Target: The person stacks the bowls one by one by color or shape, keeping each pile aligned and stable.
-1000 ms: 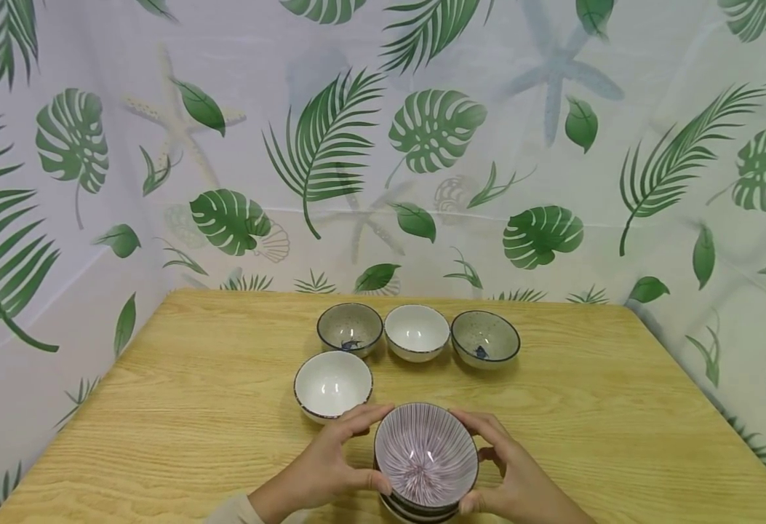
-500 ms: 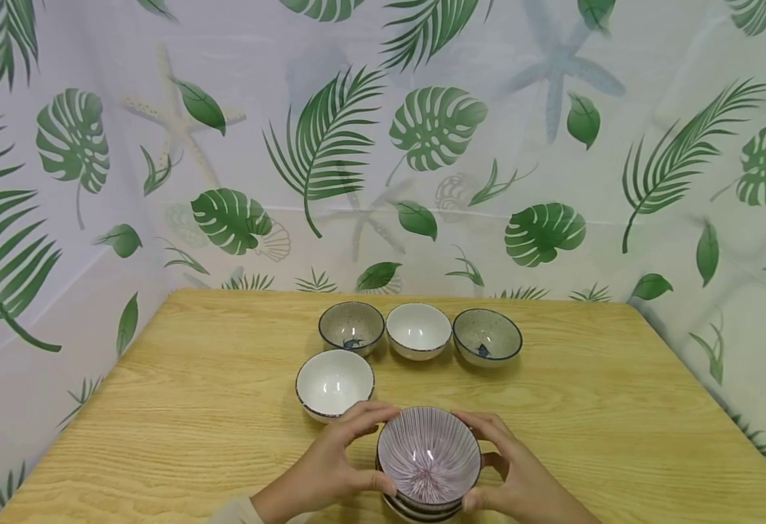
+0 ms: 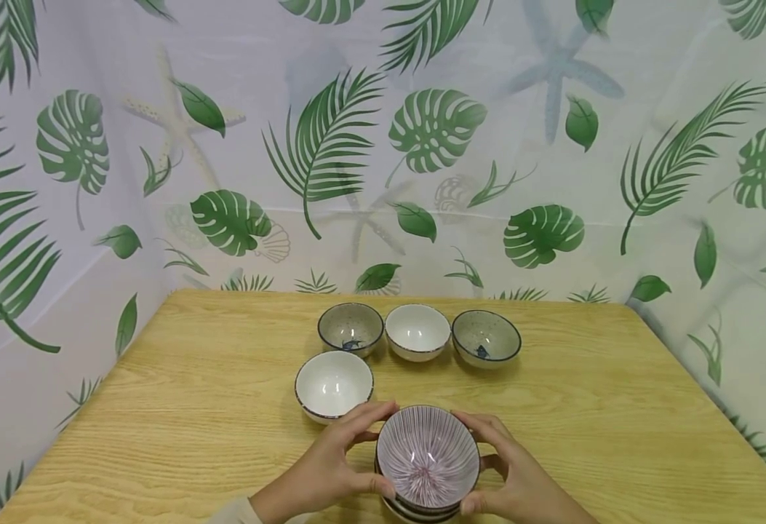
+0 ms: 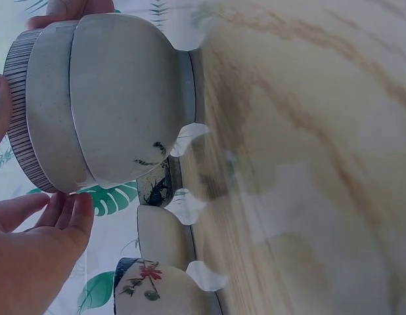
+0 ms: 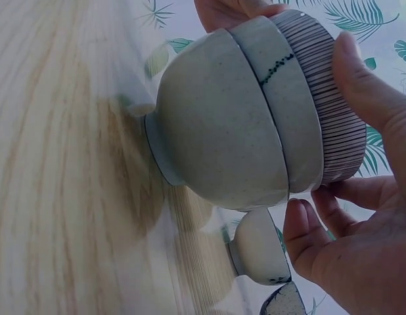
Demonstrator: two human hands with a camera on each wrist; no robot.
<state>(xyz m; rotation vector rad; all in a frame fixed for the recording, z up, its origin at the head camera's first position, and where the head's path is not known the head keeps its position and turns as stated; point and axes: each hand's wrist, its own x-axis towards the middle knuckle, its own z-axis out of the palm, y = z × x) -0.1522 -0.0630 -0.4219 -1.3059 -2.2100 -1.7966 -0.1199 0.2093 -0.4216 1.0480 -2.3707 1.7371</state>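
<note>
A bowl with purple stripes tops a stack of three nested bowls near the table's front edge. Under it, in the left wrist view, come a pale middle bowl and a larger pale bottom bowl, whose foot meets the wood. My left hand grips the striped bowl from the left, thumb at the near side and fingertips at the far rim. From the right, my right hand holds the same bowl in a mirrored way. The striped bowl's outer wall shows between thumb and fingers in the right wrist view.
Just beyond my left hand stands a white bowl with a dark rim. Behind it, side by side, are a grey bowl, another white bowl and a second grey bowl. A leaf-patterned cloth hangs behind the wooden table.
</note>
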